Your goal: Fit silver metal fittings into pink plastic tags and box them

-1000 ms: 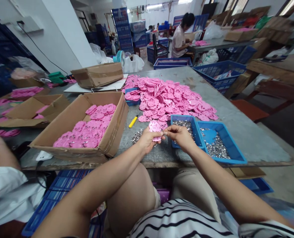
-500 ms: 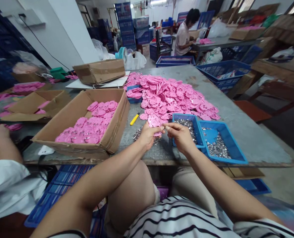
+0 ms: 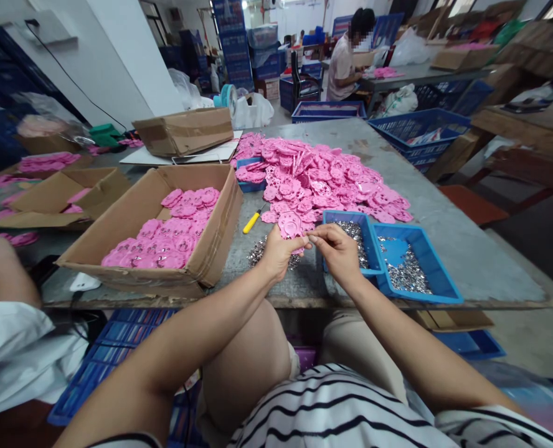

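My left hand (image 3: pixel 279 252) is closed on a flat pink plastic piece (image 3: pixel 290 226) with a scalloped edge, held just above the table's front. My right hand (image 3: pixel 336 249) meets it at the piece's right edge, thumb and forefinger pinched together; whatever is between those fingertips is too small to name. Beneath my left hand lies a loose heap of small shiny metal parts (image 3: pixel 256 250), partly hidden. Beyond both hands spreads a large pile of similar pink pieces (image 3: pixel 323 180). Beside my right hand stands a blue tray (image 3: pixel 377 271) of small metal parts.
A second blue tray (image 3: pixel 444 289) with metal parts adjoins on the right. A yellow-handled tool (image 3: pixel 251 223) lies left of the pile. Further left, a cardboard box (image 3: pixel 230 230) holds pink pieces in rows. Another person's arm (image 3: pixel 5 267) reaches in at far left; a seated person (image 3: pixel 344 65) works behind.
My right fingers have curled slightly more at the pink piece's edge. Both hands stay almost in place; the whole view has shifted a little.
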Demonstrator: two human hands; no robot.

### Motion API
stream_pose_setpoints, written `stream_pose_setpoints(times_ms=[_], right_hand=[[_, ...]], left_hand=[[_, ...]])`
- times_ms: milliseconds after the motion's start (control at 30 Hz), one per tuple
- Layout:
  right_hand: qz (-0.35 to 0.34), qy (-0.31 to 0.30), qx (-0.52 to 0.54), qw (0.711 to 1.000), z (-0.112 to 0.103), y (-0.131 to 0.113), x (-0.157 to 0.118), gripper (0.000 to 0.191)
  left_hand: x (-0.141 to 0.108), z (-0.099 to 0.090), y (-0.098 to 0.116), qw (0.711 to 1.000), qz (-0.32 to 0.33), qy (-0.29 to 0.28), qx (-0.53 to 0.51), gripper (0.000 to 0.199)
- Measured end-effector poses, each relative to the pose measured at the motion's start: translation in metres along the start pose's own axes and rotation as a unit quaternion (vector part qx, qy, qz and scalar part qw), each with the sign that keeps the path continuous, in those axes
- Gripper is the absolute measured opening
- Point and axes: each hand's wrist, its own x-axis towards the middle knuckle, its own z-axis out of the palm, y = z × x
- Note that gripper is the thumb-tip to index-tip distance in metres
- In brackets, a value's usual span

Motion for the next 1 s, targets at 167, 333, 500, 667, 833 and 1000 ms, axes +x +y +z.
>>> stream_pose_setpoints(times_ms=[167,333,500,667,833,1000], right_hand=[[-0.02,-0.011,-0.015,1.0,-0.001,0.003,0.001,0.01],[-0.052,-0.022,-0.038,0.998,-0.002,0.004,0.002,0.008],[-0.089,-0.046,-0.063,0.993,-0.005,0.001,0.004,0.008],[-0.051,-0.031,-0.018,0.998,-0.003,0.0,0.004,0.01],[0.093,0.028,0.134,0.986,0.011,0.001,0.0,0.017],[0.218,0.032,0.237,0.946,0.02,-0.004,0.0,0.025]], left_hand=[[0.0,0.001,0.0,1.0,0.007,0.006,0.004,0.051],[0.0,0.001,0.0,1.0,0.006,0.014,0.008,0.052],[0.001,-0.001,0.002,1.0,-0.007,0.003,-0.004,0.052],[0.001,-0.001,0.004,0.999,-0.034,-0.009,-0.013,0.051],[0.001,-0.002,0.005,0.999,-0.035,-0.015,-0.018,0.05],[0.002,-0.003,0.004,0.999,-0.037,-0.007,-0.022,0.051]])
